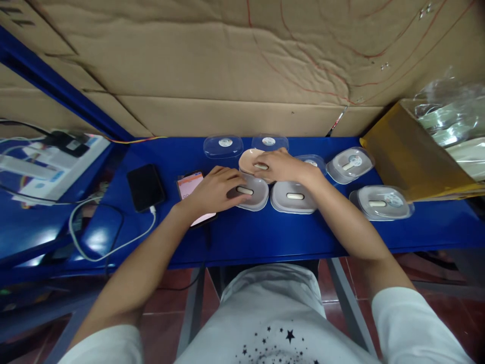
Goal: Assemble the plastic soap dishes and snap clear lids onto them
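On a blue table stand several shallow grey-white oval trays, each with a small cream capsule in its centre. My left hand lies over a dark oval piece, next to the capsule of the nearest tray. My right hand rests on a round peach-coloured dish, its fingertips by a small cream capsule. Another tray sits just below my right wrist. Clear lids stand behind my hands, and a second one is partly covered by my right hand.
A smartphone lies lit under my left wrist. Left of it are a black phone and its white cable. Two more trays stand at right, beside an amber box holding plastic. Cardboard lines the wall.
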A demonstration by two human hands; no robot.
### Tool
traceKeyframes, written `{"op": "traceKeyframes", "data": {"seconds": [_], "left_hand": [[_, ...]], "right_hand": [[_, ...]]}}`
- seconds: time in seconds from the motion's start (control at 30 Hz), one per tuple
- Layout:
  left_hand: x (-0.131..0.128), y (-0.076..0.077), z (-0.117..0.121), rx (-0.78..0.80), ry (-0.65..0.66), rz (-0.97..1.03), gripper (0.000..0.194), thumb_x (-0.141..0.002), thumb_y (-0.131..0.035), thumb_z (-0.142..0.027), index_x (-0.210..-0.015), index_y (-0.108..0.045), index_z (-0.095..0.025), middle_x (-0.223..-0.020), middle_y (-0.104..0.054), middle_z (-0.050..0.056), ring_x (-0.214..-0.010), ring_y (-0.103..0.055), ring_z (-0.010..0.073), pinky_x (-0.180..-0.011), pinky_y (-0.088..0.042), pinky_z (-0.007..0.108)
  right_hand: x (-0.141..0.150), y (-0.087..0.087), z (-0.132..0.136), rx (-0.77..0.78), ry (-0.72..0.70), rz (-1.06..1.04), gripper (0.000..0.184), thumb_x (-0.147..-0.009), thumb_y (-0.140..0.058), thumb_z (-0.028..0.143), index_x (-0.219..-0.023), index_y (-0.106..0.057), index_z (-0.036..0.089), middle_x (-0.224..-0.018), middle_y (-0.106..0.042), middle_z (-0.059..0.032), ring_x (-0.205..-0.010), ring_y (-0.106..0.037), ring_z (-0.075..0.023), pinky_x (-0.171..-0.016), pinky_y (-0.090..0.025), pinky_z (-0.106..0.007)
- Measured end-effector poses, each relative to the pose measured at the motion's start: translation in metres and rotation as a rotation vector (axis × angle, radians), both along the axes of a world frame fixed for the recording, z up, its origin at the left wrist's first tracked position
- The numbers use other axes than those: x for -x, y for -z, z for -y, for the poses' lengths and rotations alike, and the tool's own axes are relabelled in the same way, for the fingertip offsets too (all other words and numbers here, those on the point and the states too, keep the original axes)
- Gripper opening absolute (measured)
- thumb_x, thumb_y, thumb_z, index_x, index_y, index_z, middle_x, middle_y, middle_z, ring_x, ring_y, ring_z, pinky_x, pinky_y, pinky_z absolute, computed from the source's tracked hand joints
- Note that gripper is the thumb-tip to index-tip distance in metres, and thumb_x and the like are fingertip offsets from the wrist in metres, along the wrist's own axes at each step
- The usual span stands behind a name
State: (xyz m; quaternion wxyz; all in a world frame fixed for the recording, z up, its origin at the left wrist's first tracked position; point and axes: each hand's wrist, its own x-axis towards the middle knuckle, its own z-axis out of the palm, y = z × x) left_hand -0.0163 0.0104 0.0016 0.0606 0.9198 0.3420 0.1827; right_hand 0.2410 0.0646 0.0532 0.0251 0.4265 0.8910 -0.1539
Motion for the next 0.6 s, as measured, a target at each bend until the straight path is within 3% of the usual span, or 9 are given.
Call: {"op": "traceKeyframes", "data": {"seconds": [0.1,0.17,0.3,0.47,0.6], "left_hand": [[0.002,0.001,-0.002,-0.005,-0.025,-0.020,0.041,-0.108,-0.060,-0.059,-0.116,-0.078,-0.024,-0.120,-0.079,0.009,-0.115,-0.072,0.0304,-0.102,-0.048,0.046],[0.004,0.001,-0.003,-0.015,-0.036,-0.022,0.041,-0.107,-0.061,-0.060,-0.115,-0.078,-0.023,-0.117,-0.079,0.009,-0.111,-0.072,0.0297,-0.100,-0.048,0.045],[0.005,0.002,-0.004,-0.047,-0.029,-0.031,0.041,-0.109,-0.060,-0.058,-0.111,-0.078,-0.022,-0.114,-0.078,0.009,-0.108,-0.072,0.0301,-0.096,-0.048,0.045],[0.005,-0.001,-0.003,-0.046,-0.005,-0.046,0.039,-0.110,-0.057,-0.056,-0.112,-0.077,-0.023,-0.113,-0.078,0.009,-0.108,-0.072,0.0302,-0.097,-0.049,0.046],[0.003,0.000,-0.002,-0.039,-0.011,-0.044,0.037,-0.108,-0.059,-0.057,-0.113,-0.077,-0.024,-0.115,-0.078,0.009,-0.109,-0.072,0.0305,-0.098,-0.049,0.046]], "right_hand": [[-0.009,0.000,-0.002,0.063,-0.002,0.022,0.053,-0.097,-0.072,0.035,-0.150,-0.064,0.030,-0.155,-0.068,-0.0084,-0.137,-0.065,-0.0353,-0.110,-0.041,-0.047],[-0.008,0.001,-0.001,0.049,0.002,0.045,0.062,-0.091,-0.078,0.033,-0.151,-0.063,0.029,-0.163,-0.061,-0.0107,-0.144,-0.058,-0.0378,-0.110,-0.041,-0.048],[-0.004,-0.003,0.001,0.021,-0.028,0.022,0.041,-0.097,-0.060,0.021,-0.136,-0.069,0.024,-0.147,-0.072,-0.0113,-0.132,-0.065,-0.0354,-0.105,-0.041,-0.048],[-0.022,-0.027,0.002,0.038,-0.032,-0.146,0.044,-0.099,-0.053,0.021,-0.142,-0.064,0.022,-0.141,-0.075,-0.0094,-0.121,-0.069,-0.0307,-0.101,-0.046,-0.042],[-0.051,-0.043,-0.002,-0.071,0.108,-0.179,0.040,-0.101,-0.053,0.023,-0.140,-0.065,0.026,-0.140,-0.075,-0.0065,-0.123,-0.068,-0.0298,-0.103,-0.047,-0.042]]}}
